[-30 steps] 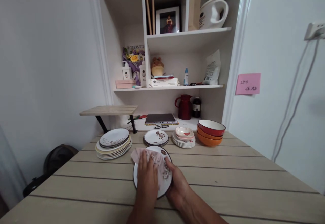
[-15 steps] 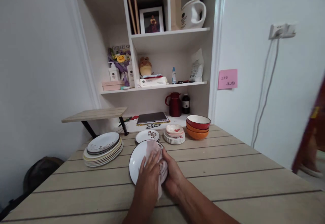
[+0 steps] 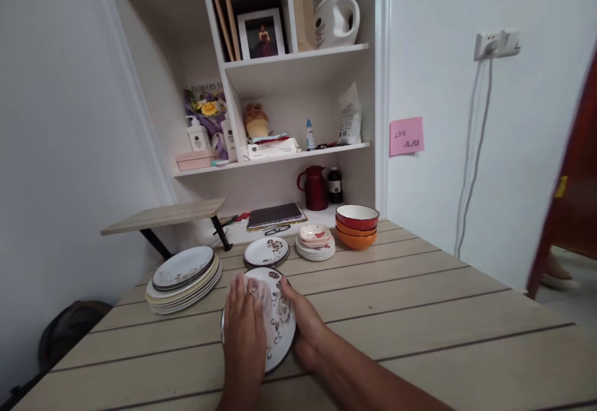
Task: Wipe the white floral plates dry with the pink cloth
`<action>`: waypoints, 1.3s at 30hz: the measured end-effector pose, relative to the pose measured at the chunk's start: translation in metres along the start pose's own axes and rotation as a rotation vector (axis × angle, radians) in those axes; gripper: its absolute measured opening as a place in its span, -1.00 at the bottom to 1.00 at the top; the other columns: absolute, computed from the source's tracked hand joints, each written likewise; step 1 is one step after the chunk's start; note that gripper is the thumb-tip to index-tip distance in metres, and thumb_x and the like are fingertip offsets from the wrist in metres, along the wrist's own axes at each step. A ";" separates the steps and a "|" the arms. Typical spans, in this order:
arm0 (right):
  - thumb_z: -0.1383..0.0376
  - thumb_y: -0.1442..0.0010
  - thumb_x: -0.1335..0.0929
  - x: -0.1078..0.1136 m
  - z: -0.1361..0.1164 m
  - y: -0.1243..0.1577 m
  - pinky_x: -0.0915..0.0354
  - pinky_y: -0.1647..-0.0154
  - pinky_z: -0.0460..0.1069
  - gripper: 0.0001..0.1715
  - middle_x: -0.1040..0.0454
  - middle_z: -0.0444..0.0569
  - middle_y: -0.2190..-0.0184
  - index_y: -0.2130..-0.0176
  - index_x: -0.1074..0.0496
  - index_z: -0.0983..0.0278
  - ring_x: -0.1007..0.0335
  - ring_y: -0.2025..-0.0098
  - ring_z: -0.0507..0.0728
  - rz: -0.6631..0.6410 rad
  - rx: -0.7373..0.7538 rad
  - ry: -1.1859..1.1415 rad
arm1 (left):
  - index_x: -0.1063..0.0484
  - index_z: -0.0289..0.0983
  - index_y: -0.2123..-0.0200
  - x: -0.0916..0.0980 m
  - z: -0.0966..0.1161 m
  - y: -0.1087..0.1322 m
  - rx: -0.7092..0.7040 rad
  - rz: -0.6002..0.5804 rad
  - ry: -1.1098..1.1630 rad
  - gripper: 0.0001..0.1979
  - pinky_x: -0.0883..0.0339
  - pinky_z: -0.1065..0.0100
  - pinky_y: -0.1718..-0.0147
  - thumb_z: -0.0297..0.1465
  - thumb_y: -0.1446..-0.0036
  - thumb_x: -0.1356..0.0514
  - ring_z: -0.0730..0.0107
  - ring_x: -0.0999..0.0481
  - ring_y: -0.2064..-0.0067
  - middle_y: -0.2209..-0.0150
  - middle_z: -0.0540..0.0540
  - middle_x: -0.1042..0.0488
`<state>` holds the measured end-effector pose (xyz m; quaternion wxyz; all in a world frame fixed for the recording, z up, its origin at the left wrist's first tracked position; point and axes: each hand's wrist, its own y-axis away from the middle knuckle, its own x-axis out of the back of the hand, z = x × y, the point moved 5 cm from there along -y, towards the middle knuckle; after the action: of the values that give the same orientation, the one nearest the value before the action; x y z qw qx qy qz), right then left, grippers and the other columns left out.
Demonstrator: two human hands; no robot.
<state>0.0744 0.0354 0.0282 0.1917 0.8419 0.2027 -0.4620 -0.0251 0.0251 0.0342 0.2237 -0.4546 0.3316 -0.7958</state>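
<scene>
vs half a sec ago: left hand (image 3: 245, 324) and pale pink cloth (image 3: 263, 299) shifted from the plate's (image 3: 278, 349) right side to its left. Brown floral print (image 3: 282, 308) now uncovered. Head view swung further right.

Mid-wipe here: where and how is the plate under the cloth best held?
Hold the plate by its right rim, coming from the right, probably thumb on top and fingers underneath, much as the right hand has it. It is round and shallow, with a thin edge that suits a pinch. The left hand presses the cloth on its left part.
</scene>
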 end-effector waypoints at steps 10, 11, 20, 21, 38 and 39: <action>-0.07 -0.15 -0.28 0.009 -0.007 0.002 -0.31 0.04 0.05 -0.38 -0.59 0.10 0.37 0.15 -0.47 0.42 -0.53 0.25 0.18 0.155 -0.049 -0.010 | -0.18 -0.18 -0.22 -0.023 0.031 0.002 -0.281 -0.331 0.132 -0.53 -0.04 -0.01 -0.24 -0.41 -0.25 0.09 0.22 -0.02 -0.33 -0.29 -0.14 -0.13; -0.08 -0.15 -0.27 0.010 -0.012 0.002 -0.32 0.06 0.06 -0.37 -0.59 0.11 0.38 0.17 -0.47 0.43 -0.53 0.26 0.19 0.154 -0.041 -0.028 | -0.19 -0.16 -0.21 -0.026 0.032 0.003 -0.313 -0.371 0.108 -0.54 -0.06 -0.02 -0.23 -0.42 -0.25 0.08 0.21 -0.04 -0.32 -0.28 -0.13 -0.15; -0.02 -0.23 -0.21 0.010 -0.034 -0.003 -0.32 0.06 0.09 -0.42 -0.60 0.10 0.28 0.08 -0.43 0.41 -0.53 0.25 0.17 0.057 0.074 -0.147 | -0.30 -0.16 -0.14 -0.021 0.019 0.001 -0.235 -0.224 -0.073 -0.57 -0.06 -0.10 -0.20 -0.43 -0.24 0.07 0.16 -0.19 -0.26 -0.22 -0.16 -0.27; -0.02 -0.23 -0.21 0.009 -0.032 -0.003 -0.32 0.06 0.09 -0.41 -0.60 0.11 0.27 0.06 -0.43 0.41 -0.53 0.25 0.17 0.047 0.069 -0.143 | -0.31 -0.20 -0.13 -0.019 0.015 0.000 -0.204 -0.202 -0.082 -0.57 -0.06 -0.12 -0.19 -0.42 -0.24 0.08 0.13 -0.19 -0.26 -0.21 -0.19 -0.27; -0.08 -0.13 -0.28 0.007 -0.009 0.002 -0.31 0.04 0.07 -0.40 -0.59 0.08 0.41 0.23 -0.48 0.40 -0.53 0.25 0.19 0.112 -0.071 -0.031 | -0.10 -0.19 -0.25 -0.014 0.040 0.006 -0.315 -0.303 0.152 -0.52 -0.05 0.05 -0.25 -0.41 -0.26 0.06 0.26 -0.10 -0.30 -0.27 -0.13 -0.17; -0.10 -0.13 -0.28 0.008 -0.015 0.002 -0.32 0.05 0.09 -0.39 -0.59 0.10 0.43 0.25 -0.48 0.41 -0.53 0.26 0.21 0.117 -0.068 -0.049 | -0.11 -0.18 -0.25 -0.015 0.043 0.007 -0.338 -0.326 0.152 -0.52 -0.06 0.05 -0.25 -0.42 -0.26 0.06 0.27 -0.11 -0.30 -0.26 -0.12 -0.18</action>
<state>0.0900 0.0426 0.0292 0.2516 0.8338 0.1639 -0.4632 0.0205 0.0160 0.0359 -0.0123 -0.4719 0.3982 -0.7865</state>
